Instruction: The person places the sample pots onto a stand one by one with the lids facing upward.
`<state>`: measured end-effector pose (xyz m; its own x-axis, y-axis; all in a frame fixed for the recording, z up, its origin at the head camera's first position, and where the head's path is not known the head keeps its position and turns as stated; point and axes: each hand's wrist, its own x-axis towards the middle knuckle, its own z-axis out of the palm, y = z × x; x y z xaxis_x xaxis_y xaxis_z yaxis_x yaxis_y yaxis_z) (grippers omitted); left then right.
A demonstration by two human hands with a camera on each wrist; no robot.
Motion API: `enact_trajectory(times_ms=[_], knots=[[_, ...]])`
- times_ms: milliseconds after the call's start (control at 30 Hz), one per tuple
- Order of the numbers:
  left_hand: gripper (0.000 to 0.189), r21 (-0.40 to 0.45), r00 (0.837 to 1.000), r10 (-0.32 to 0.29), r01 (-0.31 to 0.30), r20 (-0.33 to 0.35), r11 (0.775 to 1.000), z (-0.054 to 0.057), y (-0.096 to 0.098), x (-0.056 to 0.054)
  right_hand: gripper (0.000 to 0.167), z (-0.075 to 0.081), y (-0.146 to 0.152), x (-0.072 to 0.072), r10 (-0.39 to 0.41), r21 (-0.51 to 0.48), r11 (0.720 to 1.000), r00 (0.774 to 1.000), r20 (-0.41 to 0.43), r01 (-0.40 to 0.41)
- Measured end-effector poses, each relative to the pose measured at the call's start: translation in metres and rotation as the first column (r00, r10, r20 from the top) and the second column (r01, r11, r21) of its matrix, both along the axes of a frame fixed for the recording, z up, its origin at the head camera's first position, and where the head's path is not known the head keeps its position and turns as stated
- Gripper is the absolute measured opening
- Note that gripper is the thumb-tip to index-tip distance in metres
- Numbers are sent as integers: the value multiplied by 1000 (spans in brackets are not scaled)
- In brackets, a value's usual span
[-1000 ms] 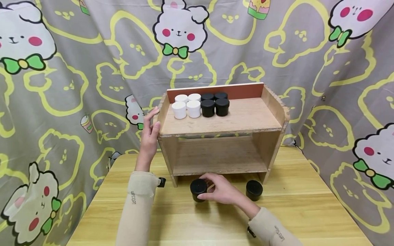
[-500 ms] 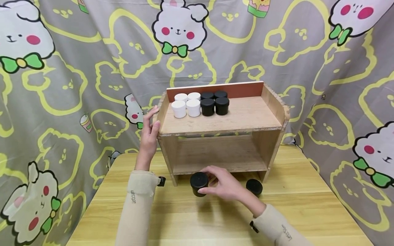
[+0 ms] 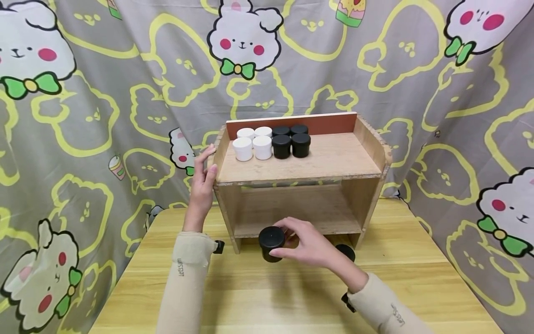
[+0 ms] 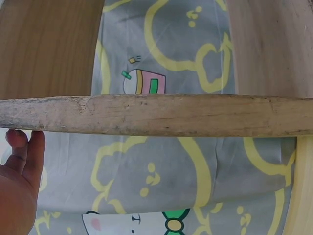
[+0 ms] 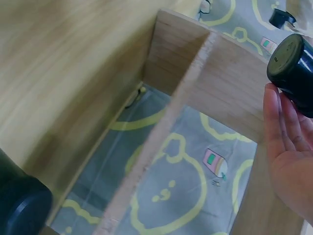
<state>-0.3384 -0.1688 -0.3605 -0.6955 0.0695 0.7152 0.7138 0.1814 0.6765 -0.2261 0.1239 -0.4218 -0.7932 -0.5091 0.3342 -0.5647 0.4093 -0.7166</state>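
A black round jar with a lid is pinched between the thumb and fingers of my right hand, held above the table in front of the wooden shelf. The right wrist view shows the same jar at the upper right, fingers along its side. My left hand rests against the shelf's left side panel, and in the left wrist view its extended fingertips touch the panel's edge. Another black jar stands on the table, partly hidden behind my right forearm.
On the shelf's top board, several white jars and several black jars stand grouped in two rows at the left. A lower board spans beneath. A patterned curtain hangs behind the wood-grain table.
My right hand has lifted the black jar from near the tabletop, slightly up and toward me. The left hand stays at the shelf's side panel.
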Motion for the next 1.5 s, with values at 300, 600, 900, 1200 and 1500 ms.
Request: enact_trajectory(times_ms=[300,600,900,1200,1500], knots=[[46,-1,1000,-1,1,2,1000,0,0,1,47,19,6,1,-20,-22,1000,999,-34,19],[46,-4,1000,0,0,5,1000,-1,0,1,49,35,12,2,-36,-23,999,997,-74,35],[45,-5,1000,4,-4,-25,1000,-1,0,-1,49,66,20,8,-52,-13,999,990,-133,51],[45,-4,1000,-5,4,-24,1000,-1,0,0,51,91,31,9,-96,1,995,978,-188,98],[46,1,1000,3,-3,1,1000,1,2,-1,47,115,41,5,-131,-20,991,969,-210,130]])
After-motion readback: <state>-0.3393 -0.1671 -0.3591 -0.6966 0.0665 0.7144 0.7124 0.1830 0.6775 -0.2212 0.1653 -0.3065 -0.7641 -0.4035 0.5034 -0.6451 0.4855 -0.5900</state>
